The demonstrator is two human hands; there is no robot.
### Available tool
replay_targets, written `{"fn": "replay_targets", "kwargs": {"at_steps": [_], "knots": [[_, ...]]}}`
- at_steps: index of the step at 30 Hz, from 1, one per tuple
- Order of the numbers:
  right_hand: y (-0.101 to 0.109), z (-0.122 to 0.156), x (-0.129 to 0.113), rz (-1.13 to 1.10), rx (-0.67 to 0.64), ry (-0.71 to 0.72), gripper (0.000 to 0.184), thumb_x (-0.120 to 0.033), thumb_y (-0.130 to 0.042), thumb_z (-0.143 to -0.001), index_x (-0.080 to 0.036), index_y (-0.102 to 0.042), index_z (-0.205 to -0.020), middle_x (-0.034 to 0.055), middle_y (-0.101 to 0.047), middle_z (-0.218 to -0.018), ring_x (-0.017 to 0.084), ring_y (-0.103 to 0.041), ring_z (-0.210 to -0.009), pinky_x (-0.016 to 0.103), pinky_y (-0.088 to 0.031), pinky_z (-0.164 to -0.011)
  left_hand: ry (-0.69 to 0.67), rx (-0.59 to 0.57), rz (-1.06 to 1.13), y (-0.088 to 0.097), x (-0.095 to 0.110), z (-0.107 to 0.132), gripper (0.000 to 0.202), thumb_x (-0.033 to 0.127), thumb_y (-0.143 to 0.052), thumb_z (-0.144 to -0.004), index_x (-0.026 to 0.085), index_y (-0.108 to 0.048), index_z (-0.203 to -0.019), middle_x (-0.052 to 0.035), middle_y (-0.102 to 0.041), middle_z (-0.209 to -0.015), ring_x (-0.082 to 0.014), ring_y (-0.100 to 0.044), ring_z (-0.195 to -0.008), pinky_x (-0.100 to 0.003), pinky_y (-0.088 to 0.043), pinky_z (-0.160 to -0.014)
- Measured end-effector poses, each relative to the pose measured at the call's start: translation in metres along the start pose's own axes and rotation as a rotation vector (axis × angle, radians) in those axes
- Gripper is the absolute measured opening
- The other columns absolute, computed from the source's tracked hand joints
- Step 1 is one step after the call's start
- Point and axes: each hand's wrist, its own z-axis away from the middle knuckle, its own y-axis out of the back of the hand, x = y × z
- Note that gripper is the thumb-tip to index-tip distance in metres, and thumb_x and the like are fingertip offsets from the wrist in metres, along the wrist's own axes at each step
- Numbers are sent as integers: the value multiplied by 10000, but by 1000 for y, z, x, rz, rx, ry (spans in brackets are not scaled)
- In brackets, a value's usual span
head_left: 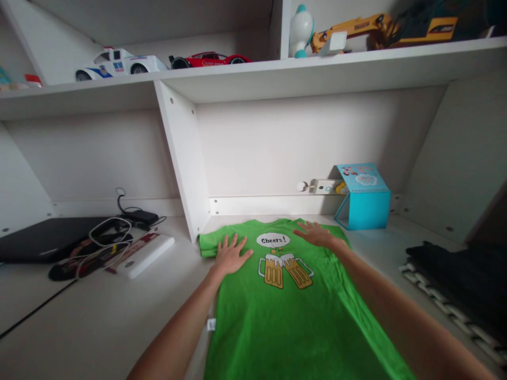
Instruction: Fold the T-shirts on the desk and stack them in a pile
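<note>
A green T-shirt (285,322) with a "Cheers!" bubble and two beer mugs printed on it lies flat on the white desk (99,327), its sides folded in. My left hand (231,254) rests palm down, fingers spread, on the shirt's far left part. My right hand (317,234) lies flat with fingers apart on the far right part, near the top edge. Neither hand holds anything.
A blue box (364,198) stands behind the shirt at the right. Dark folded clothes (459,279) lie at the right edge. At the left lie a black laptop (47,237), cables and a white device (142,253). Toy cars (119,63) and an excavator toy (380,29) sit on the shelf above.
</note>
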Motion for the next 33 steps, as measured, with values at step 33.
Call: {"fn": "replay_targets", "kwargs": {"at_steps": [33], "knots": [[-46, -41, -138, -16, -27, 195, 440, -364, -516, -885, -200, -427, -1283, 90, -388, -1354, 269, -417, -1188, 522, -339, -971, 24, 50, -8, -2, -6, 0, 834, 791, -90, -725, 335, -200, -1414, 17, -133, -1499, -410, -38, -1342, -608, -86, -1048]]}}
